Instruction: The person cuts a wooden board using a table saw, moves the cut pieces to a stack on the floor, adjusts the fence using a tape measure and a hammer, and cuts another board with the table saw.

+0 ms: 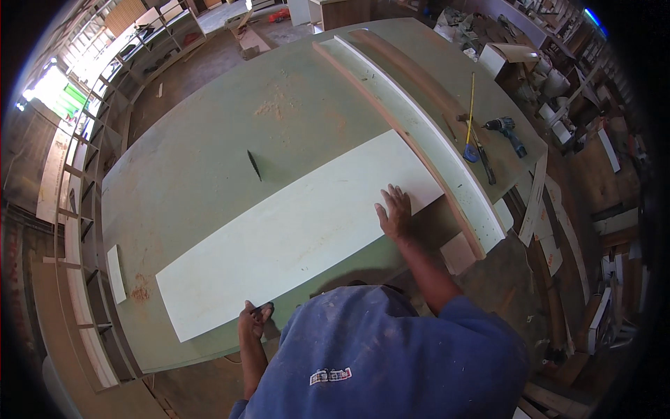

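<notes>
A long white board (300,237) lies slantwise across the green-topped table (209,181). My right hand (396,211) rests on the board near its right end, fingers stretched out and holding nothing. At the board's near edge, toward its left end, my left hand (255,321) is closed around a small dark object (264,309) whose kind I cannot make out. The board's right end meets a long channel-shaped piece (419,129) with a white edge and a brown edge. Beyond the board's far edge lies a thin black blade-like piece (253,165).
A blue cordless drill (507,134), a blue tape measure (471,152) with yellow tape pulled out, and a hammer (481,150) lie right of the channel piece. A small white strip (116,273) is at the table's left edge. Shelf-like framing (84,258) stands to the left; offcuts crowd the right.
</notes>
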